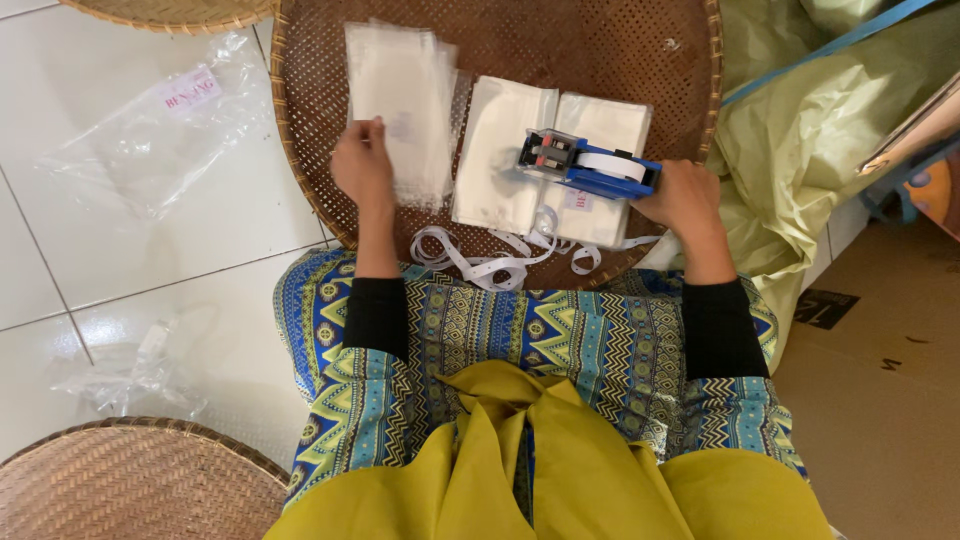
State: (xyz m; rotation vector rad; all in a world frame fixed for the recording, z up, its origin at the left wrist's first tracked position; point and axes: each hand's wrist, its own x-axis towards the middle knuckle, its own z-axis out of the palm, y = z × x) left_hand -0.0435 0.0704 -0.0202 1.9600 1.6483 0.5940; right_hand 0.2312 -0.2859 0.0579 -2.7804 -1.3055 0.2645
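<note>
The left hand point(362, 165) pinches the lower edge of a fanned stack of clear plastic sleeves point(400, 95) on the round woven bamboo tray point(690, 90), fingers closed on the top sheet. The right hand point(685, 195) is clamped around the blue handheld label gun point(585, 165), which rests on a pile of white packets point(520, 150). Loose white backing tape point(490, 262) curls at the tray's near rim. Pressing squarely on a flat packet should seat each label cleanly.
</note>
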